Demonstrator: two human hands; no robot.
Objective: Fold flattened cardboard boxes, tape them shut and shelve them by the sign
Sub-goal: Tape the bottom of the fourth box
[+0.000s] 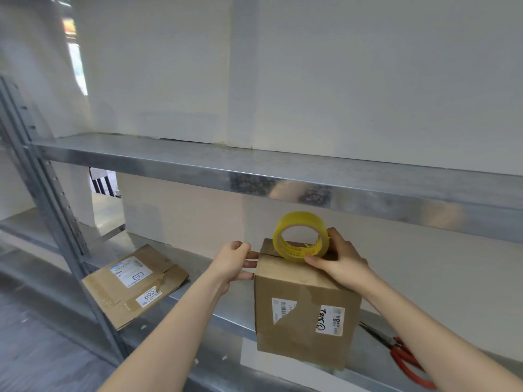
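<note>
Head: right hand (338, 263) grips tape (299, 218), left hand (234, 261) touches box (304, 290).

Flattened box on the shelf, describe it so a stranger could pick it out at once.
Look at the lower metal shelf, left end. The flattened box lies there. Unlike the upright box under the yellow tape roll, it is flat and labelled 692.

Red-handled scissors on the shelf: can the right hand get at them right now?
Probably, once freed. The scissors lie uncovered on the shelf just right of the box, but the right hand grips the tape roll atop the box.
</note>
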